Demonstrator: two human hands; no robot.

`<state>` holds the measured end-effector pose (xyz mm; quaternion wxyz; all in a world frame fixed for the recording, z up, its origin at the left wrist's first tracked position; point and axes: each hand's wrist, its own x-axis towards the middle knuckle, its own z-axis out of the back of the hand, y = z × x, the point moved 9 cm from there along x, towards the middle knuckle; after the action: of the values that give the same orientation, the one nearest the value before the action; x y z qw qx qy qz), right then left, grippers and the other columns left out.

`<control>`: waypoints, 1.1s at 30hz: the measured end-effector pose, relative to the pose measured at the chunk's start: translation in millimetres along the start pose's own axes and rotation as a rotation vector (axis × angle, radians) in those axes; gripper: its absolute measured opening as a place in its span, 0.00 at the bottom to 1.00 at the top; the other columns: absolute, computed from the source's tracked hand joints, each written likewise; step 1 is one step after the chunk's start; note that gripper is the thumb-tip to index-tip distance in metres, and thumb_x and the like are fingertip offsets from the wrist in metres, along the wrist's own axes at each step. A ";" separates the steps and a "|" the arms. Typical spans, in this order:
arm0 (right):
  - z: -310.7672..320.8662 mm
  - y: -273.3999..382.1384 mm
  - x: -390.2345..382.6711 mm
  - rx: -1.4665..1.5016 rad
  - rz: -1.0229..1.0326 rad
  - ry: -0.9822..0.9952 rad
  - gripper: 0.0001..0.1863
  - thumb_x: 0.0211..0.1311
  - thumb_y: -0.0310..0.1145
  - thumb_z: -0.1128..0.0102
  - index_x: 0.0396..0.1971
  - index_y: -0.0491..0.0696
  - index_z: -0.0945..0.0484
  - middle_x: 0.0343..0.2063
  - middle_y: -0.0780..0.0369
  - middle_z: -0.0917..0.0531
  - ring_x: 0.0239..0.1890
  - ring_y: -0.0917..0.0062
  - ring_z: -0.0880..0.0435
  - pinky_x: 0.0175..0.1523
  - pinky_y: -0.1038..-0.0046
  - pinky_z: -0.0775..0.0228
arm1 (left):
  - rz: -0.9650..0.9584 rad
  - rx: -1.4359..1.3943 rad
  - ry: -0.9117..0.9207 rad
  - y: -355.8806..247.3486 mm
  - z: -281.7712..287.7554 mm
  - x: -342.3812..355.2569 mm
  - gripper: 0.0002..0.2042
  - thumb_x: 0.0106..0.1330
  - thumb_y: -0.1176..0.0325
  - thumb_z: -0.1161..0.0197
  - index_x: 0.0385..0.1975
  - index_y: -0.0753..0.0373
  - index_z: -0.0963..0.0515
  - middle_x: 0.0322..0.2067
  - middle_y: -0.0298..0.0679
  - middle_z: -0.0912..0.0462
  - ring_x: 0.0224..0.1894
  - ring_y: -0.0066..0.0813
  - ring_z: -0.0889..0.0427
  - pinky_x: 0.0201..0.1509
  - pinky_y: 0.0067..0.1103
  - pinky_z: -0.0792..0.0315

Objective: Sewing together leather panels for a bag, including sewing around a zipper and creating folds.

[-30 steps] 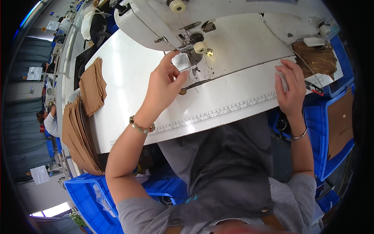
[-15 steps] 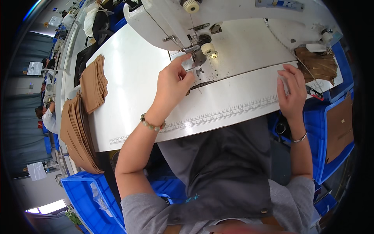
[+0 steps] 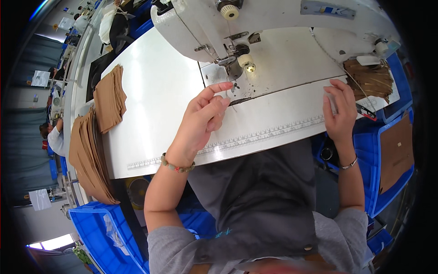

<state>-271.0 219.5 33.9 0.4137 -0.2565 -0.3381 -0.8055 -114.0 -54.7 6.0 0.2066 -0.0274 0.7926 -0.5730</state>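
Observation:
My left hand (image 3: 200, 116) hovers over the white table just in front of the sewing machine's needle area (image 3: 233, 71). Its index finger and thumb stretch out apart from each other, the other fingers curl, and nothing shows between them. A short thread end (image 3: 234, 108) lies by the thumb tip. At the table's right side, my right hand (image 3: 341, 112) rests with bent, separated fingers and holds nothing visible. Close beside it are red-and-black thread snips (image 3: 366, 112) and a pile of brown pieces (image 3: 370, 81).
The white sewing machine (image 3: 283, 13) spans the far side. Two stacks of brown pieces, one flat (image 3: 109, 98) and one drooping over the edge (image 3: 89, 157), sit at left. A printed ruler (image 3: 255, 135) runs along the front. Blue crates stand at lower left (image 3: 98, 233) and right (image 3: 372, 137).
My left hand has drawn back from the needle area toward me, and its index finger has straightened. My right hand has barely moved. The view has shifted slightly.

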 end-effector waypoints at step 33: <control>127.1 -183.7 14.2 -0.408 -0.482 -0.330 0.12 0.65 0.42 0.33 0.39 0.50 0.11 0.33 0.62 0.13 0.35 0.72 0.13 0.44 0.69 0.24 | -0.151 -0.051 0.058 35.5 -37.5 -39.3 0.25 0.73 0.72 0.39 0.68 0.69 0.33 0.24 0.26 0.33 0.17 0.10 0.41 0.21 0.12 0.47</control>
<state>-415.7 387.5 64.0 0.0917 -0.3735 -0.2833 -0.8786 -84.7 2.1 -5.4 0.1388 -0.0759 0.8083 -0.5671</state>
